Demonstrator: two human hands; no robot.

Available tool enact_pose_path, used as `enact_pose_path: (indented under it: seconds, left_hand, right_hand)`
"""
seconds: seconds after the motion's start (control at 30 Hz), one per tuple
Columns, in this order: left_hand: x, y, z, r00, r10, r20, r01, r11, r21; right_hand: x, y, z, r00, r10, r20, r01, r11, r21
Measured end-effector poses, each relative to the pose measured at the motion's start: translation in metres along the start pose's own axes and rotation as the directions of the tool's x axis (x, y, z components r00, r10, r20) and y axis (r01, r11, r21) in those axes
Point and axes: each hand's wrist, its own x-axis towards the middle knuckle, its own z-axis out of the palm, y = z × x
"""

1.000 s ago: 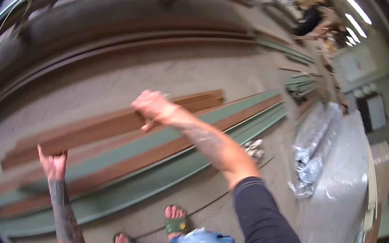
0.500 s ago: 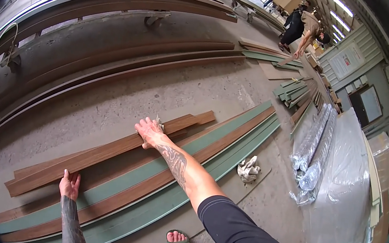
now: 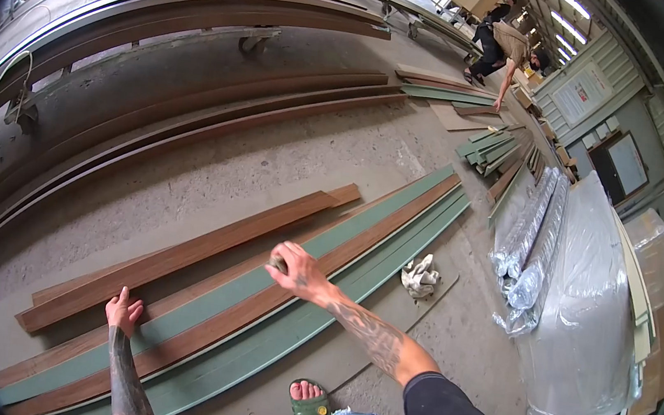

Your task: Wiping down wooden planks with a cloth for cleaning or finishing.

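A long brown wood-grain board [image 3: 206, 253] lies slantwise in front of me, on top of another brown board [image 3: 343, 195] whose far end juts out beyond it. My left hand [image 3: 123, 311] grips its near edge toward the left end, thumb on top and fingers curled beneath. My right hand [image 3: 299, 272] is closed round a small crumpled rag [image 3: 279, 264], mostly hidden by the fingers. It hovers over a green board [image 3: 237, 293], apart from the brown one. More brown and green boards [image 3: 312, 305] lie side by side nearer to me.
A white crumpled cloth [image 3: 420, 276] lies on the floor at right. Plastic-wrapped bundles [image 3: 528, 240] and a wrapped stack [image 3: 583, 321] stand beyond it. Long brown profiles [image 3: 192, 128] fill the far left. A co-worker [image 3: 505, 46] bends over boards at far right.
My right hand has come off the brown board and moved toward me and to the right, with the rag. My left hand keeps its hold. The co-worker has crouched lower.
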Motion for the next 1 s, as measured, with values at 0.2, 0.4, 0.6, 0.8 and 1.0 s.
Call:
enact_pose_path:
  seconds: [0.2,0.4,0.6,0.8,1.0]
  left_hand:
    - [-0.047,-0.011,0.023,0.731,0.549,0.405,-0.664,0.438,0.606]
    - [-0.075,-0.014,-0.038,0.445,0.56,0.699,-0.679,-0.297,0.671]
    - [-0.094,-0.013,0.015,0.693,0.395,0.603,-0.567,-0.219,0.794]
    - [-0.1,0.011,-0.007,0.757,0.358,0.546,-0.46,-0.302,0.835]
    - [-0.097,0.007,-0.004,0.761,0.391,0.518,-0.428,-0.299,0.853]
  right_hand:
    - [-0.122,-0.031,-0.019,0.996,0.032,0.079,-0.031,0.999,-0.012]
    - [-0.159,-0.081,0.02,0.96,-0.024,0.279,-0.011,0.992,0.123]
    - [-0.154,-0.104,0.028,0.935,-0.142,0.326,0.111,0.988,0.111]
    - [-0.149,-0.126,0.041,0.92,-0.169,0.354,0.119,0.98,0.157]
    - [-0.161,-0.107,0.034,0.871,-0.062,0.488,0.043,0.998,0.05]
